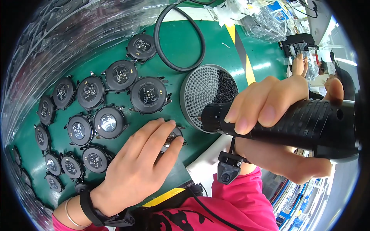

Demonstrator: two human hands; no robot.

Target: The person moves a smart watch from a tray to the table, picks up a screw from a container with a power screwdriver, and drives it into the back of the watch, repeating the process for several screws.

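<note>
My right hand is wrapped around a black electric screwdriver. Its thin bit points left, over the lower part of a round grey screw tray full of small holes. Tiny black screws lie heaped at the tray's right side. On the green mat, my left hand has its fingers around a round smartwatch case, which they partly hide. Several more black watch cases, such as one nearby, lie back side up to the left.
Clear plastic trays are stacked along the far left. A black cable loop lies beyond the screw tray. Yellow-and-black tape crosses the green mat. At far right, another person's hands are near a black fixture.
</note>
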